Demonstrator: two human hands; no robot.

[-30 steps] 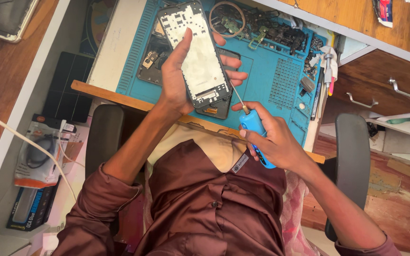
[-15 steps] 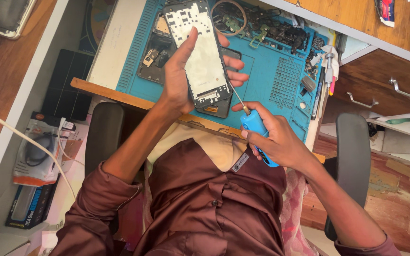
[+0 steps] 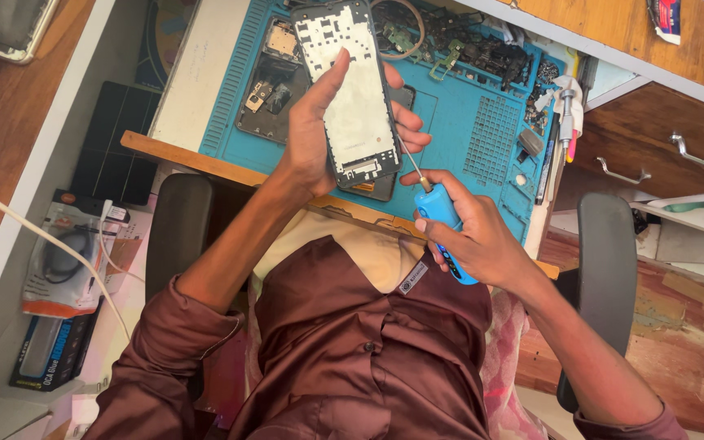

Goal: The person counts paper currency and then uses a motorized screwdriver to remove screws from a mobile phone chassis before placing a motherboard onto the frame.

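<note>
Centrally, the black-rimmed phone frame with pale inner plate (image 3: pixel 352 98) is raised above the blue ribbed work mat (image 3: pixel 482 138), clamped between thumb and curled fingers of the left hand (image 3: pixel 319 130). The right hand (image 3: pixel 474 236) wraps a blue electric screwdriver (image 3: pixel 443 222), tip at the frame's lower right edge. Loose dark phone parts (image 3: pixel 482 49) crowd the mat's far edge; an opened phone body (image 3: pixel 270 90) lies left.

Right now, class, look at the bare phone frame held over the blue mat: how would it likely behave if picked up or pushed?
The phone frame looks thin and flat, so probably light and a little bendy. The left hand grips it by its edges, which suggests smooth sides that could slip. With the inside open where the screwdriver in the right hand points, it is likely fragile.
</note>
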